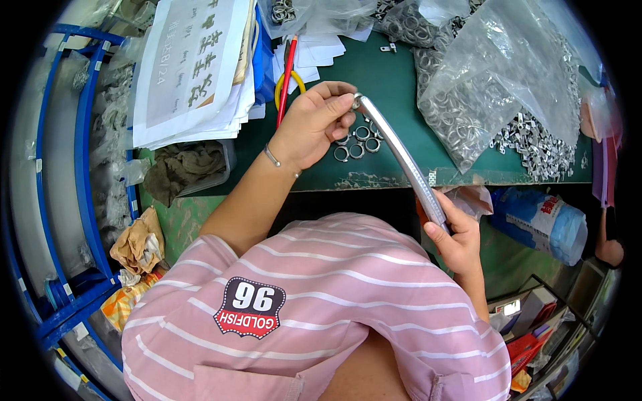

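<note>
Your right hand (456, 235) grips the lower end of a long metal rod (400, 157), slanting up over the green table (394, 80). Your left hand (314, 123) pinches its top end, fingers closed. Small metal rings (358, 140) lie just beneath; clear bags of rings (495, 73) sit right.

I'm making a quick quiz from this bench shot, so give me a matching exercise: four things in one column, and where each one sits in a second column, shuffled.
Things:
1. metal tube
2. loose rings
3. paper stack
4. red rod

Places:
A. on the green table just under the left hand
B. at the table's far left corner
C. held between both hands, the right hand at its lower end
D. lying on the table beyond the left hand, through a yellow loop

Pairs: 1-C, 2-A, 3-B, 4-D
</note>
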A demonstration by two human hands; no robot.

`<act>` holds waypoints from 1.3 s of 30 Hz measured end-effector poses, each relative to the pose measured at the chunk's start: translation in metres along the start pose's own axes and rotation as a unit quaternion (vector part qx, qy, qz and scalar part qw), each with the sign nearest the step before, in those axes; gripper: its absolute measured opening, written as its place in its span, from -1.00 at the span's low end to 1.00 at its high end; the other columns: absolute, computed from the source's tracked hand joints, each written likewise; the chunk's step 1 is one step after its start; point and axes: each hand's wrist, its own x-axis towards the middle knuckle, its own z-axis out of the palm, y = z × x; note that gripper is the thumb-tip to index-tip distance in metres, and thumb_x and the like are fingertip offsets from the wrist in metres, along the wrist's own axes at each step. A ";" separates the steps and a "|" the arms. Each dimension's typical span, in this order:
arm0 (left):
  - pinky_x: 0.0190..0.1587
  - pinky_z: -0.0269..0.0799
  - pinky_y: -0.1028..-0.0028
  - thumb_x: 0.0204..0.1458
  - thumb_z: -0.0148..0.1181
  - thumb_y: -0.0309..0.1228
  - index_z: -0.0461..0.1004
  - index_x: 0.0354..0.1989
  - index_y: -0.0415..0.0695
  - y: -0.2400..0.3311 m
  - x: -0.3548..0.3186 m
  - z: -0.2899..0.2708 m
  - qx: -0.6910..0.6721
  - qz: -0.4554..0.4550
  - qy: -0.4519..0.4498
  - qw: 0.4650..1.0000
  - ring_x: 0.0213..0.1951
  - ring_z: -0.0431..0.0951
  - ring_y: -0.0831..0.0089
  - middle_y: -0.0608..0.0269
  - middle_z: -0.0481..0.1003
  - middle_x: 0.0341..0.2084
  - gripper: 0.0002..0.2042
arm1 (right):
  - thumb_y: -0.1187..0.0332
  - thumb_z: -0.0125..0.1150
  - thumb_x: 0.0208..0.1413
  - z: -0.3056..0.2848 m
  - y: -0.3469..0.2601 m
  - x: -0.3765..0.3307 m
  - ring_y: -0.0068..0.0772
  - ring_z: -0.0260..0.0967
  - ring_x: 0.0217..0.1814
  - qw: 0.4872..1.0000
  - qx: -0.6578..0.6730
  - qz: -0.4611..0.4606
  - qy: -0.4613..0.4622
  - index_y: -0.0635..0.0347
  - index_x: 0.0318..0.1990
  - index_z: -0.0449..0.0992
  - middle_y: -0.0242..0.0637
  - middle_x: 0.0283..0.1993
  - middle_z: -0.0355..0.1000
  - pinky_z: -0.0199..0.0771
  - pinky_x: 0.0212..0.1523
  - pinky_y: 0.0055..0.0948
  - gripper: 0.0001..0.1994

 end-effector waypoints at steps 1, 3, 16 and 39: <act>-0.52 0.15 0.71 0.12 0.01 -0.46 0.41 -0.14 -0.29 0.002 -0.002 0.004 -0.004 -0.013 -0.001 1.000 -0.49 0.27 0.67 0.33 0.36 -0.48 -0.80 | 0.47 0.24 -0.07 0.002 0.001 0.001 -0.65 0.29 -0.38 1.000 -0.007 -0.024 0.004 0.39 0.05 0.35 -0.27 -0.35 0.44 0.30 -0.31 -0.65 -0.54; -0.53 0.15 0.70 0.12 0.02 -0.47 0.42 -0.13 -0.30 -0.001 -0.004 0.002 0.049 -0.003 -0.013 0.999 -0.51 0.26 0.67 0.33 0.35 -0.51 -0.80 | 0.47 0.24 -0.08 0.003 -0.003 0.004 -0.61 0.31 -0.41 0.999 -0.039 -0.031 -0.008 0.38 0.04 0.36 -0.22 -0.39 0.45 0.31 -0.34 -0.62 -0.54; -0.51 0.19 0.71 -0.20 0.23 -0.64 0.44 -0.19 -0.32 -0.017 -0.020 0.003 0.172 0.000 -0.101 0.980 -0.52 0.31 0.67 0.25 0.39 -0.44 -0.69 | 0.44 0.28 -0.11 0.013 -0.011 0.019 -0.43 0.38 -0.48 0.991 -0.092 -0.097 -0.021 0.37 0.04 0.37 -0.10 -0.48 0.41 0.34 -0.40 -0.55 -0.51; -0.27 0.35 0.35 -0.17 0.21 -0.58 0.49 -0.42 -0.23 0.000 0.011 -0.015 0.698 0.255 0.052 0.667 -0.34 0.43 0.18 0.09 0.39 -0.47 -0.90 | 0.41 0.25 -0.02 0.000 -0.005 0.009 -0.68 0.23 -0.40 0.999 0.014 0.035 0.001 0.38 0.07 0.33 -0.37 -0.38 0.40 0.26 -0.34 -0.69 -0.52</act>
